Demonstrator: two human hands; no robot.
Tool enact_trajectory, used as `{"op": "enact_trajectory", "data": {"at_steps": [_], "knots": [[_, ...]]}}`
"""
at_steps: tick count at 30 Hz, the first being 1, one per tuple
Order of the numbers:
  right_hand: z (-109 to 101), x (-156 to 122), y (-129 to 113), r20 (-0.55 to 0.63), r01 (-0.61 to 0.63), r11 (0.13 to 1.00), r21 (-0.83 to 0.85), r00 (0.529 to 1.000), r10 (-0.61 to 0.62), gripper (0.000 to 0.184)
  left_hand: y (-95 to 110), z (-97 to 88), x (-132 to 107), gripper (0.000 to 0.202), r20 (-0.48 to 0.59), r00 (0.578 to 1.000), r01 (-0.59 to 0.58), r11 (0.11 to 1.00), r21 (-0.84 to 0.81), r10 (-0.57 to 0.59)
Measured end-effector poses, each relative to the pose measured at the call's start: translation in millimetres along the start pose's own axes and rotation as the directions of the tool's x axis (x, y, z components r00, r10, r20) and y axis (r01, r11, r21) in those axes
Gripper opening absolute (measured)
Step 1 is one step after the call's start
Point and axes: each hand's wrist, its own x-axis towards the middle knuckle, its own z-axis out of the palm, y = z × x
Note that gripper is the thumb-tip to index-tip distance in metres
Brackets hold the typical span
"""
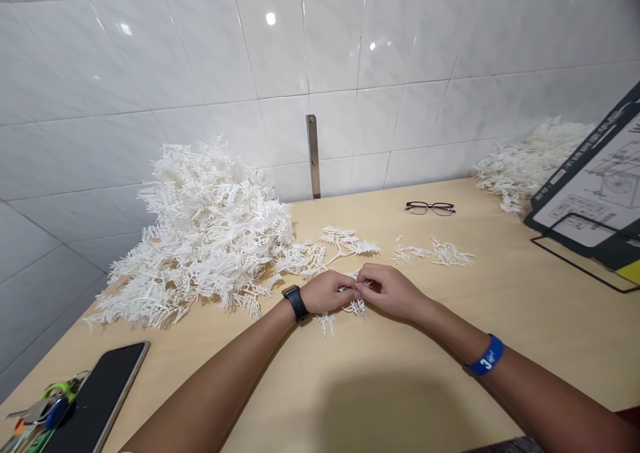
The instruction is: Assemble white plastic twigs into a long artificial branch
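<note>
My left hand and right hand pinch a white sprig over the surface, near the big pile; if I tug too hard, its thin twigs could snap.

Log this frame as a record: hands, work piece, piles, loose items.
left hand: pinching a white sprig; black watch on wrist
right hand: fingertips meeting the left's at the sprig; blue wristband
large pile: white sprigs, left of the hands
small pile: white sprigs, far right by the wall
loose bits: white, beyond the right hand
glasses: folded open, lenses facing the hands
phone: near left, keys alongside
</note>
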Motion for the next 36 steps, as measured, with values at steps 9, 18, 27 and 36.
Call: {"op": "enact_trajectory", "data": {"at_steps": [9,18,27,36], "knots": [[-4,-3,0,0.031,0.045,0.993,0.105,0.998,-0.049,0.006,2,0.0,-3,0.037,-0.026,0.997,0.063,0.99,-0.124,-0.067],[-11,-6,2,0.223,-0.036,0.987,0.159,0.975,-0.001,0.007,3,-5.5,-3,0.031,0.027,0.999,0.032,0.983,-0.179,-0.028],[-12,-5,-1,0.316,-0.081,0.958,0.276,0.949,-0.011,0.013,-8,-1.5,3,0.016,0.095,0.995,0.035,0.98,-0.195,-0.016],[-31,-7,18,0.205,-0.186,0.958,0.22,0.969,0.14,0.016,-5,-11.0,-2,0.015,0.029,1.0,0.02,0.946,-0.323,-0.011]]}}
